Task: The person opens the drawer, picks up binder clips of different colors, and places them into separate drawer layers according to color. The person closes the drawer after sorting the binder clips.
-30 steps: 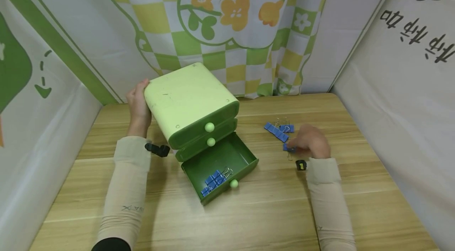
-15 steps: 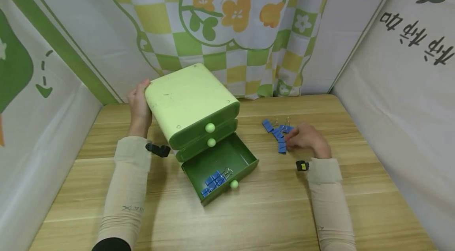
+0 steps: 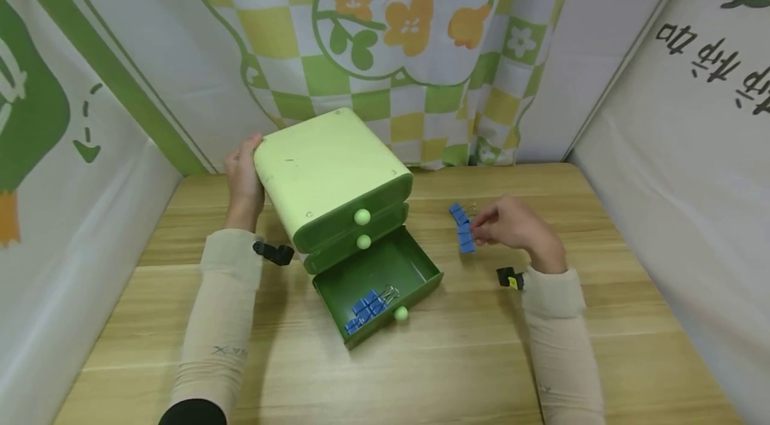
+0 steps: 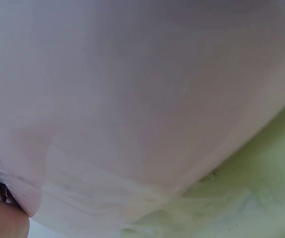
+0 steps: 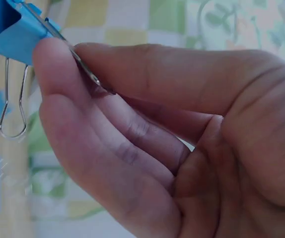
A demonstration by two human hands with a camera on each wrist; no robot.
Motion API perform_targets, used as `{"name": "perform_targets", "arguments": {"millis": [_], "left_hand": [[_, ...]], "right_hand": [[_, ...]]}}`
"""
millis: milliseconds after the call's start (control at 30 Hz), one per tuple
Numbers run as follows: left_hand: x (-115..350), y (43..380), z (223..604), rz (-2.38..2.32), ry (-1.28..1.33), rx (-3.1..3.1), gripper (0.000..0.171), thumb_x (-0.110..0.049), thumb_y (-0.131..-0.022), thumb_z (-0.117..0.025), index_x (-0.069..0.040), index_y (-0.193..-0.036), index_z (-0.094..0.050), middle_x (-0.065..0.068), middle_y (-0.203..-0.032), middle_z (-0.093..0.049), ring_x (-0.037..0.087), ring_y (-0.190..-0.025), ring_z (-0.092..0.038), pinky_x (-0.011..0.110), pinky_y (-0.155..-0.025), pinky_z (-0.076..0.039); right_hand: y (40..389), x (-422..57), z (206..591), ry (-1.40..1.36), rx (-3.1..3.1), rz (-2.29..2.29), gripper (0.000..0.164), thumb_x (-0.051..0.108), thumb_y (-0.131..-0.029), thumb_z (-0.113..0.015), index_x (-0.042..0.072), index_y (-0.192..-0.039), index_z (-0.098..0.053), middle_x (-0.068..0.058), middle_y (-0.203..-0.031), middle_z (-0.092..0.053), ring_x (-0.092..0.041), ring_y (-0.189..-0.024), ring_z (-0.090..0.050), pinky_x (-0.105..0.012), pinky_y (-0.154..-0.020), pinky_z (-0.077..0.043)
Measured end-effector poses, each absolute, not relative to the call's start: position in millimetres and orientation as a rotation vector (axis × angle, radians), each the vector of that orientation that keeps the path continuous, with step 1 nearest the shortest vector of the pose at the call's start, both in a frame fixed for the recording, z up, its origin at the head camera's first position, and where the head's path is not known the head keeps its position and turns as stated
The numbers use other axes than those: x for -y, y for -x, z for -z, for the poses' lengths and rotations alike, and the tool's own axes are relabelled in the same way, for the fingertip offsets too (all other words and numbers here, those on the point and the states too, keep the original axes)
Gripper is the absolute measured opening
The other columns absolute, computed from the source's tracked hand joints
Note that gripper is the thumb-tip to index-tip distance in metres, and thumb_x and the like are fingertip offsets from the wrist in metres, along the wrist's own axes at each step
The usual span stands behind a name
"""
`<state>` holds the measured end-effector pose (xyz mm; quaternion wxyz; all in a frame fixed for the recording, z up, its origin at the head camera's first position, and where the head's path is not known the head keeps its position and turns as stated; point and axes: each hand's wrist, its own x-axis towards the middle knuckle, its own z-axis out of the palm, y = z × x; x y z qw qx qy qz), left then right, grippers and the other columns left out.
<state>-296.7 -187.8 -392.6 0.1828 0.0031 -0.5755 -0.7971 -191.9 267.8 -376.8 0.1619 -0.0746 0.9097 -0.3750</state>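
Observation:
My right hand (image 3: pixel 511 224) pinches a blue binder clip (image 5: pixel 21 32) by one wire handle, between thumb and fingers. Its other wire handle hangs down in the right wrist view. More blue binder clips (image 3: pixel 458 213) lie on the table right by the pinched one. My left hand (image 3: pixel 243 178) grips the back left edge of a small light-green drawer cabinet (image 3: pixel 337 164). In the left wrist view, the blurred hand fills most of the picture beside the pale green wall. The pulled-out bottom drawer (image 3: pixel 415 254) contains several blue binder clips (image 3: pixel 368 308).
Two upper drawers with round knobs (image 3: pixel 362 216) sit closed or nearly so. The wooden table (image 3: pixel 469 358) ends at a patterned curtain (image 3: pixel 403 97) behind, with white printed panels at both sides. The open drawer juts toward the table's front.
My right hand has shifted a little left and up, going from touching a clip on the table to pinching one by its handle. The left hand keeps its hold on the cabinet.

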Motion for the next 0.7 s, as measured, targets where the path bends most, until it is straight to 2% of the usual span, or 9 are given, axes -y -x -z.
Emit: {"name": "perform_targets", "arguments": {"millis": [233,433,500,633,700], "left_hand": [[187,296,391,2.244,0.0,1.623,0.043,-0.031,-0.105,-0.063,-0.014,-0.066,-0.065,-0.007,-0.058,-0.062,0.006,-0.047,-0.055,0.019,-0.048,-0.046],[185,296,390,2.224,0.002,1.618,0.045,-0.03,-0.105,-0.062,-0.016,-0.062,-0.062,-0.008,-0.056,-0.059,0.006,-0.046,-0.052,0.018,-0.048,-0.045],[186,295,390,2.22,0.002,1.614,0.045,-0.029,-0.105,-0.062,-0.016,-0.062,-0.062,-0.008,-0.055,-0.06,0.006,-0.046,-0.053,0.019,-0.048,-0.045],[186,294,389,2.23,-0.001,1.614,0.046,-0.029,-0.105,-0.062,-0.016,-0.061,-0.061,-0.007,-0.056,-0.06,0.006,-0.046,-0.053,0.019,-0.047,-0.045],[187,294,389,2.235,-0.004,1.619,0.046,-0.03,-0.105,-0.062,-0.016,-0.061,-0.061,-0.007,-0.056,-0.06,0.006,-0.046,-0.053,0.019,-0.048,-0.046]], "right_hand": [[185,-222,345,0.408,-2.73,0.813,0.011,0.01,-0.098,-0.072,0.006,-0.101,-0.082,-0.004,-0.094,-0.082,-0.014,-0.082,-0.073,-0.031,-0.075,-0.057],[180,-186,341,0.503,-2.718,0.749,0.013,0.006,-0.098,-0.07,0.007,-0.1,-0.083,-0.002,-0.09,-0.081,-0.013,-0.082,-0.074,-0.031,-0.077,-0.056],[179,-176,345,0.543,-2.708,0.749,0.013,0.003,-0.097,-0.07,0.007,-0.097,-0.083,-0.001,-0.089,-0.08,-0.011,-0.08,-0.07,-0.03,-0.077,-0.056],[177,-160,355,0.611,-2.673,0.737,0.019,-0.001,-0.092,-0.069,0.007,-0.08,-0.08,0.003,-0.072,-0.068,-0.009,-0.064,-0.05,-0.026,-0.067,-0.047],[177,-153,361,0.651,-2.682,0.681,0.021,-0.002,-0.09,-0.069,0.009,-0.075,-0.079,0.005,-0.07,-0.064,-0.009,-0.063,-0.047,-0.024,-0.066,-0.045]]}}
